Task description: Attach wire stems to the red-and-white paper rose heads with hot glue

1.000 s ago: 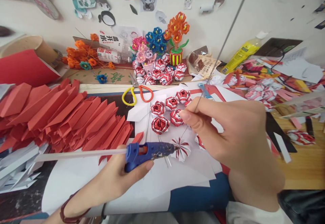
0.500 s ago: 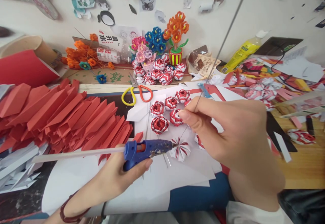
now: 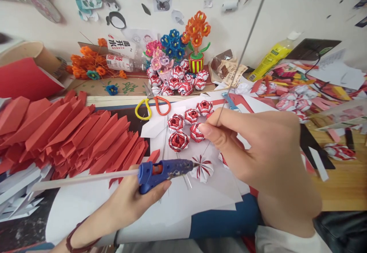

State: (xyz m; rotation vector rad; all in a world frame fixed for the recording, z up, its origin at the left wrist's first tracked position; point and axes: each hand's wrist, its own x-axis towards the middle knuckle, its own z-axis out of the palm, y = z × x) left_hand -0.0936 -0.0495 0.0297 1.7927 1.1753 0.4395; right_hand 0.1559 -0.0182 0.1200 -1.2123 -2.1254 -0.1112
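Observation:
My left hand [image 3: 134, 199] is wrapped round a blue hot glue gun [image 3: 160, 172] with a long glue stick [image 3: 86, 177] poking out of its back. The gun's nozzle points right, at the centre of an upturned white-and-red paper flower [image 3: 202, 169]. A thin metal wire [image 3: 252, 27] is pinched between thumb and forefinger of my right hand [image 3: 243, 142]. Its lower end reaches down to the middle of that flower, and its upper end leaves the top of the view. Several finished red-and-white paper flowers [image 3: 179, 141] lie just behind, partly hidden by my right hand.
Folded red paper pieces [image 3: 69, 134] are heaped at the left, with white ones [image 3: 20, 192] below. Scissors [image 3: 150, 106] lie behind the flowers. A yellow bottle [image 3: 272, 58] leans at the back right near paper scraps. Potted craft flowers [image 3: 197, 42] stand by the wall.
The view has shifted slightly, so most things sit a little further left. Both hands keep their hold, and the nozzle stays at the flower's centre.

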